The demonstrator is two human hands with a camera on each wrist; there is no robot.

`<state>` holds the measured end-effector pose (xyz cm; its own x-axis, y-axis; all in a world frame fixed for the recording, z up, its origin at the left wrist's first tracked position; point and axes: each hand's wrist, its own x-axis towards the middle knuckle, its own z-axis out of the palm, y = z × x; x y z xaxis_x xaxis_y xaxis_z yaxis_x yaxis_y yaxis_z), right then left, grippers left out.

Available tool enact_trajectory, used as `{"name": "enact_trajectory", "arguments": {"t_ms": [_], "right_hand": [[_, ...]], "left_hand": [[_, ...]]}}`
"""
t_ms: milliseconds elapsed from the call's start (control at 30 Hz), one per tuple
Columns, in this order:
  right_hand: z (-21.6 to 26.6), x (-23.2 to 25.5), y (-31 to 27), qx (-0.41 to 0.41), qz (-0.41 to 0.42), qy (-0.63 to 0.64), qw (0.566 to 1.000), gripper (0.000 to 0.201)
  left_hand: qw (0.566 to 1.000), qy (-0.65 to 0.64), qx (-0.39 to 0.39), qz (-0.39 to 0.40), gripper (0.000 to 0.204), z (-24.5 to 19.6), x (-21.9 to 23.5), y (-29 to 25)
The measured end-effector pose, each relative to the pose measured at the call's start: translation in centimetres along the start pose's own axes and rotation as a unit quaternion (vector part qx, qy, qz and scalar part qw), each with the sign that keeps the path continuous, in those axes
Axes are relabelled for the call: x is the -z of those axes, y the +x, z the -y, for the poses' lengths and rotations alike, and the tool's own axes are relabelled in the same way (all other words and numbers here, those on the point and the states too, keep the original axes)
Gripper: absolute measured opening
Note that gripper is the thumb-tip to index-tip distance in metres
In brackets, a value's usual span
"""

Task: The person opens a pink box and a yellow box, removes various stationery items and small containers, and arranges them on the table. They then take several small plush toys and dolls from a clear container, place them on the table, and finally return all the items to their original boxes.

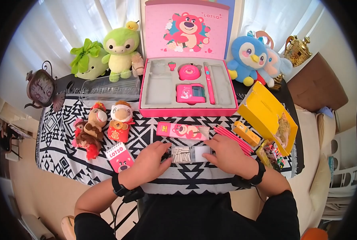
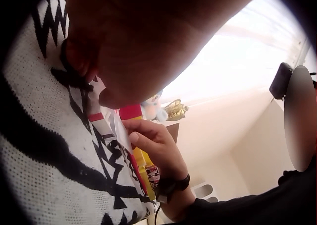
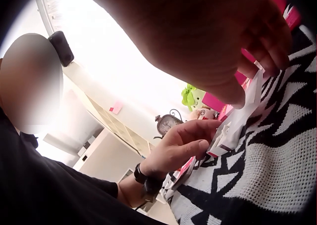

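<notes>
A small clear plastic box (image 1: 191, 153) lies near the table's front edge, between both hands. Its left part contains several short white sticks (image 1: 181, 155), while a flat white piece (image 1: 201, 154) covers the right part. My left hand (image 1: 148, 164) holds the left end, thumb at the near corner and fingers at the far one. At the other end my right hand (image 1: 234, 158) grips the box, its thumb over the white piece. In the right wrist view the box (image 3: 237, 123) appears in profile beneath the right thumb. Palms hide parts of it in both wrist views.
Behind the box lie a pink bear-print packet (image 1: 182, 131) and pink pencils (image 1: 232, 140). An open pink gift box (image 1: 188, 112) stands farther back. Plush toys (image 1: 120, 124) and a notepad (image 1: 120, 158) sit left; a yellow box (image 1: 266, 116) stands right.
</notes>
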<state>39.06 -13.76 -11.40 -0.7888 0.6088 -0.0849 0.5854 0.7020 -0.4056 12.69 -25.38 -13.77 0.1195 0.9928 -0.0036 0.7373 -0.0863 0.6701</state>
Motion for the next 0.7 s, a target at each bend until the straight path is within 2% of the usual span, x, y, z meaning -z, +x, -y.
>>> {"name": "enact_trajectory", "arguments": {"t_ms": [133,200,233,300,333,400,467,533,633,700], "right_hand": [[0.2,0.9,0.0,0.006,0.031,0.055,0.998,0.039],[1.1,1.5,0.0,-0.047,0.018,0.257,0.965,0.032],[1.4,1.6,0.4,-0.047,0.018,0.258,0.965,0.032],[2.2,1.8,1.5,0.134,0.014,0.288,0.948,0.028],[2.4,0.5,1.8,0.132,0.011,0.288,0.948,0.028],[2.8,-2.8,2.7,0.181,-0.051,0.165,0.968,0.031],[3.5,-3.4,3.3,0.17,-0.032,0.141,0.975,0.033],[4.0,-4.0,3.9,0.133,-0.002,0.08,0.988,0.037],[4.4,-3.9,4.5,0.11,0.037,0.061,0.991,0.043],[3.9,-4.3,4.9,0.116,0.036,0.068,0.99,0.038]], "left_hand": [[1.0,0.011,-0.014,0.018,0.041,-0.3,0.6,0.1],[0.999,0.012,-0.018,0.032,0.042,-0.2,0.8,0.0],[0.999,-0.006,-0.011,0.033,0.041,0.0,0.8,0.0],[0.999,-0.023,-0.008,0.038,0.04,0.4,0.9,0.0],[0.999,-0.027,0.006,0.023,0.039,0.7,0.9,-0.1],[0.999,-0.031,0.02,0.008,0.038,1.1,1.0,-0.2],[0.996,0.079,0.0,-0.046,0.03,1.4,1.2,-0.5],[0.994,0.104,0.018,-0.031,0.026,1.3,1.5,-0.9],[0.991,0.124,0.04,-0.008,0.021,1.5,1.7,-1.1],[0.992,0.121,0.045,-0.001,0.019,1.5,1.9,-1.0]]}}
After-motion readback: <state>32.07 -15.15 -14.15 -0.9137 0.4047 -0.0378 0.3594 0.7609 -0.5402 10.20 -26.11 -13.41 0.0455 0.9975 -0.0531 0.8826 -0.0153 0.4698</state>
